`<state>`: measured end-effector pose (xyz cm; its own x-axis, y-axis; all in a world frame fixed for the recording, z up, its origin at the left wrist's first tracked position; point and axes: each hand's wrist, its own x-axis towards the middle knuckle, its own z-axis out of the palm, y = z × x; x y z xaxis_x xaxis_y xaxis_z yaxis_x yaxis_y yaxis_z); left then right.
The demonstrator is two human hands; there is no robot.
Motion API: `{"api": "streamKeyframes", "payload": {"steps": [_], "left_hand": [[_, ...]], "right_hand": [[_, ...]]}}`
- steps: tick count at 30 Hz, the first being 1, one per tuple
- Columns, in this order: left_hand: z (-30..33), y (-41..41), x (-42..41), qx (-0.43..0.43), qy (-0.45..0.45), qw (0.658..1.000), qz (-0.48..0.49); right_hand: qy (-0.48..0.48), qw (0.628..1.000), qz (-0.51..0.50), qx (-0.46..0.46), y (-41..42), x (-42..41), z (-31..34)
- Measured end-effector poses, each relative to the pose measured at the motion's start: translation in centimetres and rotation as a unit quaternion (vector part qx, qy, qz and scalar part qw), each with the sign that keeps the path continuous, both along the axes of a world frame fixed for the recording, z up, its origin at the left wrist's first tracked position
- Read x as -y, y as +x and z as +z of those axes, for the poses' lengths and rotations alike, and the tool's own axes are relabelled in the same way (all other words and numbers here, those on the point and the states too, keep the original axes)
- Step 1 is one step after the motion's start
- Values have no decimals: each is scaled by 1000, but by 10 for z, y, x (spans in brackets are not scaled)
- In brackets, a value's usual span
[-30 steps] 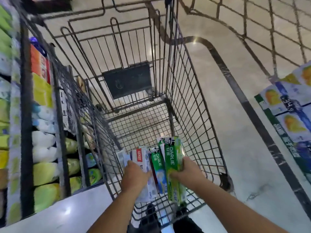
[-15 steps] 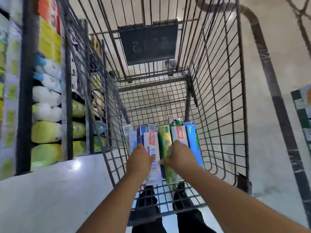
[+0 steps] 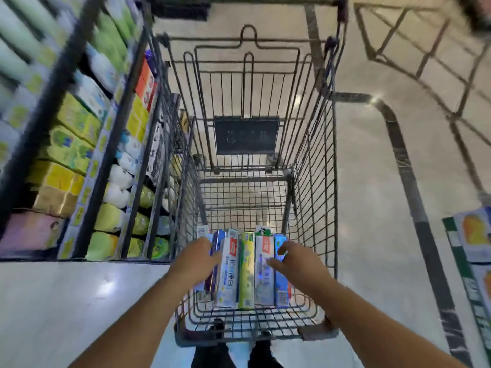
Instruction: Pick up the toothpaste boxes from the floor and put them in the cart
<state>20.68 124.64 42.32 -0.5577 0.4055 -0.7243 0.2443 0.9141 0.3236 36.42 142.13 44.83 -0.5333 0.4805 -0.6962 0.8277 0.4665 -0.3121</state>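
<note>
Pale polished floor (image 3: 372, 181) runs right of a wire cart (image 3: 313, 160), with stocked shelves (image 3: 79, 144) on its left. Toothpaste boxes (image 3: 245, 269) lie side by side on the cart's bottom, at its near end. Both hands are above them with loosely spread fingers, gripping nothing: the left hand (image 3: 198, 257) over the leftmost boxes, the right hand (image 3: 297, 257) over the rightmost.

cart (image 3: 314, 181) open above, wire walls around

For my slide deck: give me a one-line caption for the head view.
Both hands, left and right, open above a row of toothpaste boxes lying in the wire cart.
</note>
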Motion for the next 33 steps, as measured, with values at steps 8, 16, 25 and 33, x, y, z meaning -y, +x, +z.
{"api": "streamKeyframes", "payload": {"steps": [8,16,25,33], "left_hand": [[166,-13,21,-75,52,996,5],[291,4,74,-205,10,977,-58],[307,17,210,-236,9,972,-11],[304,67,390,-223,-3,967,120]], "right_hand": [[60,983,105,-135,-21,-24,142],[154,921,286,-213,-34,11,242],[170,878,388,-222,-41,102,276],[161,813,512,-224,-61,283,283]]}}
